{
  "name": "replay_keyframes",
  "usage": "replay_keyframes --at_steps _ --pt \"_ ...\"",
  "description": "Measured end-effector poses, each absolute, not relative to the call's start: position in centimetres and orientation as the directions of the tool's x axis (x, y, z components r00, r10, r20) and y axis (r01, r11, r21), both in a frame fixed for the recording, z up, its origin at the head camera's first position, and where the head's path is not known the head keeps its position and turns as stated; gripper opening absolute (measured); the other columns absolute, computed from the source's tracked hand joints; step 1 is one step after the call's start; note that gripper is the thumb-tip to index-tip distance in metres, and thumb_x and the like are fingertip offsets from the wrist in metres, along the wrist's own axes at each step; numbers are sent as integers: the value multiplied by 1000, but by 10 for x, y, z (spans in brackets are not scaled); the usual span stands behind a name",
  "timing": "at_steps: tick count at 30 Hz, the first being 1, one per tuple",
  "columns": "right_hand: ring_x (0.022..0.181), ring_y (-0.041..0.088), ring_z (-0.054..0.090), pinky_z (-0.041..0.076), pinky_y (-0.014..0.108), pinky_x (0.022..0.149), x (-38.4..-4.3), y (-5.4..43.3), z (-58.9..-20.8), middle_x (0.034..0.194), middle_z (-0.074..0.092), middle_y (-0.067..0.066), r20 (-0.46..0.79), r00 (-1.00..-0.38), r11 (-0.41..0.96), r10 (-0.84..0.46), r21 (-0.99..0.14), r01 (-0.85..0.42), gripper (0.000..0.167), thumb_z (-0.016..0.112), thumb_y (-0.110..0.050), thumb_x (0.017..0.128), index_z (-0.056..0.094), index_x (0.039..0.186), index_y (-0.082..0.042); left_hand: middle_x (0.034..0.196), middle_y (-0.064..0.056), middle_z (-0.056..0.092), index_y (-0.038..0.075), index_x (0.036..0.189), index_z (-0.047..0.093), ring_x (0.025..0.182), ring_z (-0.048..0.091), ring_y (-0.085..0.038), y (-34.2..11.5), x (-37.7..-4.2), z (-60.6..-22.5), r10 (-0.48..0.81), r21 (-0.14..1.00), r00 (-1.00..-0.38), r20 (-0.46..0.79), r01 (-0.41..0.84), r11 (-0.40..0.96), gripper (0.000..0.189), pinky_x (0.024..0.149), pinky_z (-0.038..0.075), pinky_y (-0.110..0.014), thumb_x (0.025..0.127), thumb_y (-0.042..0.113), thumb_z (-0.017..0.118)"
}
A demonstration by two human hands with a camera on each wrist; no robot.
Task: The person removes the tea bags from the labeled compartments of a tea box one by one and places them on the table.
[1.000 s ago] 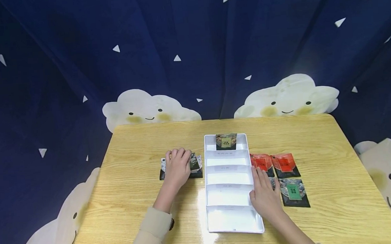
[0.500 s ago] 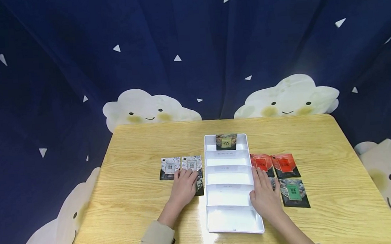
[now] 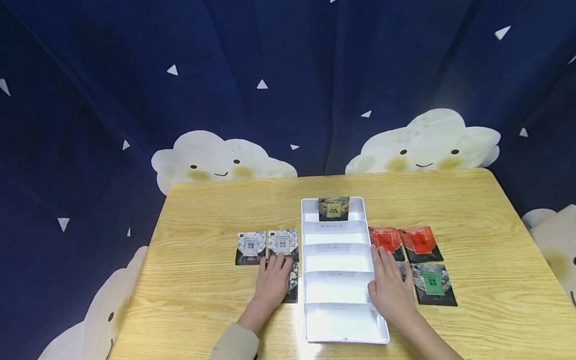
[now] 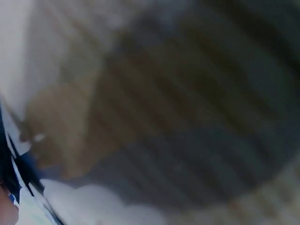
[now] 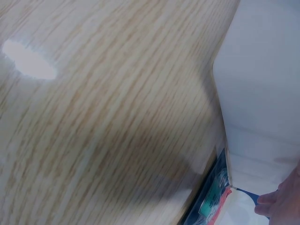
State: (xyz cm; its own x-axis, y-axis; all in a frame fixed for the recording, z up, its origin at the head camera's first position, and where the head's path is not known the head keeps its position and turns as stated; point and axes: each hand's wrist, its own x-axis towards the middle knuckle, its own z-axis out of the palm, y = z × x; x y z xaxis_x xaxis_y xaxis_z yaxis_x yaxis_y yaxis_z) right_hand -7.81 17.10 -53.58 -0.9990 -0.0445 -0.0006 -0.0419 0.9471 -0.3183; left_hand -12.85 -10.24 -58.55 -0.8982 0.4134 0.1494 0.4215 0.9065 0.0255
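Note:
In the head view, my left hand [image 3: 272,284] lies over a dark patterned sachet [image 3: 292,284] left of the white tray, its fingers covering part of it. Two grey-and-black sachets, a left one [image 3: 251,248] and a right one [image 3: 283,244], lie flat just beyond. My right hand [image 3: 392,290] rests with straight fingers along the right wall of the white compartment tray [image 3: 305,312], partly over the sachets there. The right wrist view catches the hand's edge [image 5: 286,204] beside the tray wall [image 5: 262,89]. The left wrist view is mostly blurred.
A dark sachet with a gold label [image 3: 334,209] stands in the tray's far compartment. Right of the tray lie two red-and-black sachets, one near [image 3: 386,241] and one farther right [image 3: 420,243], with a green-labelled sachet [image 3: 433,284] below. Wooden table [image 3: 202,320]; dark blue curtain behind.
My left hand has moved the dark sachet from above the grey ones toward me, and it now lies flat on the table below the right-hand one. My right hand has stayed put.

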Motion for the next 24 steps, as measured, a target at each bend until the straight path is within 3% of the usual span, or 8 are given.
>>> replay_keyframes --at_steps 8,16,24 --pt "133 41 19 4 63 102 -78 171 -536 145 24 24 3 -999 943 -43 -330 -42 73 52 -15 82 17 145 -3 94 -1 43 17 98 46 92 44 -21 -102 -128 -599 406 -35 -893 193 407 913 8 90 33 -43 94 24 42" --pt "133 41 19 4 63 102 -78 171 -536 145 24 23 3 -999 945 -44 -323 -43 73 53 -14 82 17 145 -3 98 -2 43 18 99 45 97 42 -21 -97 -126 -598 374 -33 -916 146 374 927 8 91 31 -44 95 24 42" --pt "133 41 20 4 63 102 -78 171 -536 145 24 23 1 -999 946 -48 -321 -46 74 54 -15 82 17 145 -3 102 -3 43 16 101 44 99 41 -22 -96 -125 -601 350 -44 -920 176 348 936 12 88 32 -44 96 27 42"
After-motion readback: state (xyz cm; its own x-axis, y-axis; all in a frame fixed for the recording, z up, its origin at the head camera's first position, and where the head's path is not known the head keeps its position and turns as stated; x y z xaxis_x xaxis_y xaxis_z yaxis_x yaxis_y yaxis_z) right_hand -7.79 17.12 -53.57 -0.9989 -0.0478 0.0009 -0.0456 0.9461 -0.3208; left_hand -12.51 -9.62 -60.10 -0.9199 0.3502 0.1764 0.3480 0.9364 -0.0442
